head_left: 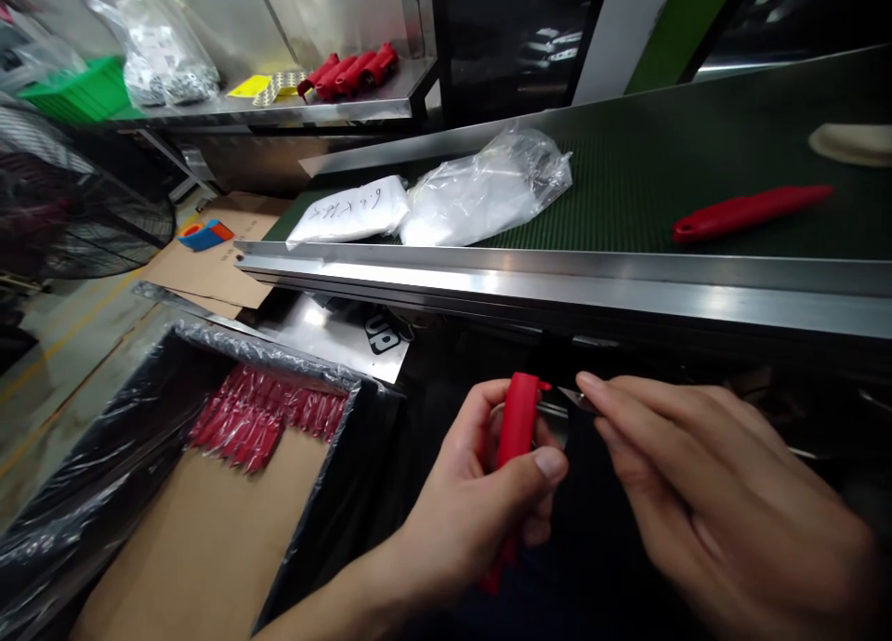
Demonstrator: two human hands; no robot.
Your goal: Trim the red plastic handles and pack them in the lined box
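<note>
Conveyor belt [613, 195]: dark green, matt, ribbed. Near rail [557, 279]: smooth, glossy metal. Bags [488, 190]: clear, wrinkled plastic, glossy. Box liner [76, 520]: black plastic, glossy, creased.

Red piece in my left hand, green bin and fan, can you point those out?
Red piece [518, 418]: head view, its upper part.
Green bin [82, 93]: head view, its side wall.
Fan [90, 190]: head view, its wire guard.
</note>
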